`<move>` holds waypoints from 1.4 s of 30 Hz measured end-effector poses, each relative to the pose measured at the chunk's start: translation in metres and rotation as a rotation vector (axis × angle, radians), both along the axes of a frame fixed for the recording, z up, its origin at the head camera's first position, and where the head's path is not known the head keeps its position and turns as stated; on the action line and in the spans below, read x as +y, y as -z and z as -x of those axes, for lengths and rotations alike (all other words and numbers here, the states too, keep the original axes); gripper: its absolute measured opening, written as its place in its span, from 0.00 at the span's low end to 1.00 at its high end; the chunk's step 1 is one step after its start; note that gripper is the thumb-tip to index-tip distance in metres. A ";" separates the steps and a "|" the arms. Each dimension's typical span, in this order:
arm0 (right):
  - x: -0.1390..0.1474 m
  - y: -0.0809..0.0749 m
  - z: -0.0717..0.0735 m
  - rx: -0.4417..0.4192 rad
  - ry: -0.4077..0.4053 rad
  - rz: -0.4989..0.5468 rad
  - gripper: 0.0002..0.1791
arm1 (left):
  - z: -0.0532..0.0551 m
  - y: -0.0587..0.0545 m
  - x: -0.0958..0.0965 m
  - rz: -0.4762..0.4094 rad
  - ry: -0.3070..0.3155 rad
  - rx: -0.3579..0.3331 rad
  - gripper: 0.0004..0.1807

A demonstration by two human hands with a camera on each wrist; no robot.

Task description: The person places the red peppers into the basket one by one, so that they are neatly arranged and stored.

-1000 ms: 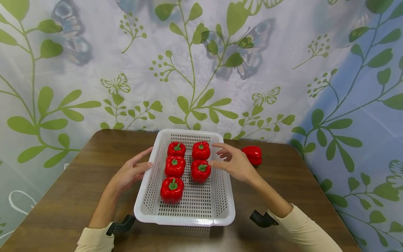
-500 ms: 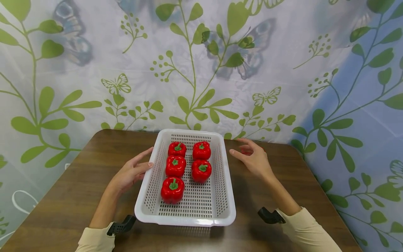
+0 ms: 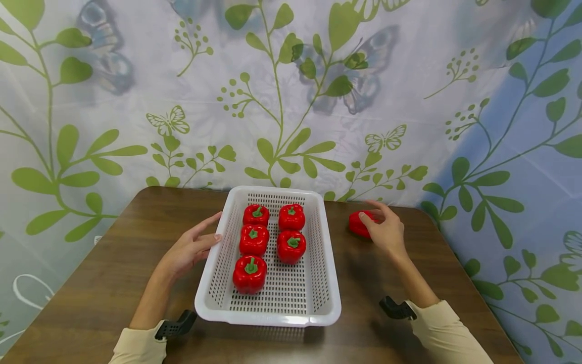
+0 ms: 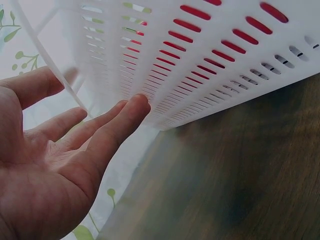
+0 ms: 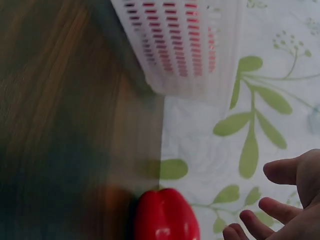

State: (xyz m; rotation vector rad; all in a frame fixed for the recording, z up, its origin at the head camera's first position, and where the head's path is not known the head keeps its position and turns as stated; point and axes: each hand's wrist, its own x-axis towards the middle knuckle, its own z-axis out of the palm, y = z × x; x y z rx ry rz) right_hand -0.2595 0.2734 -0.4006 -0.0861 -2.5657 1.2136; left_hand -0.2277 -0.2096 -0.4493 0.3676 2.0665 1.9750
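A white perforated plastic basket point(image 3: 268, 319) holds several red bell peppers with green stems, such as one point(image 3: 249, 274) at the front left. My left hand point(image 3: 187, 251) is at the basket's left side. Its thumb reaches the rim while the extended fingers point(image 4: 120, 120) lie along the outer wall. Another red bell pepper point(image 3: 359, 224) lies on the table right of the basket. My right hand point(image 3: 385, 230) is over that pepper's right part, fingers spread and hiding its stem. In the right wrist view the pepper point(image 5: 166, 217) shows beside the fingers, apart from them.
The brown wooden table point(image 3: 109, 283) ends at a curtain point(image 3: 291, 101) printed with green leaves and butterflies, close behind the basket. A white cable point(image 3: 27, 293) hangs beyond the table's left edge. Both wrists carry black devices point(image 3: 176, 326).
My right hand has moved from over the basket's right side out to the right, above the lone pepper. The left hand and the basket have stayed in place.
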 end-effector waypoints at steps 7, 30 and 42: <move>0.014 0.014 0.011 -0.028 0.052 -0.059 0.30 | 0.001 0.001 0.000 -0.006 -0.003 -0.010 0.39; 0.040 0.048 0.029 -0.138 0.041 -0.172 0.35 | 0.001 0.002 0.000 -0.013 0.014 0.000 0.39; 0.042 0.057 0.038 -0.236 0.019 -0.166 0.37 | 0.002 0.002 -0.001 -0.015 0.008 -0.008 0.39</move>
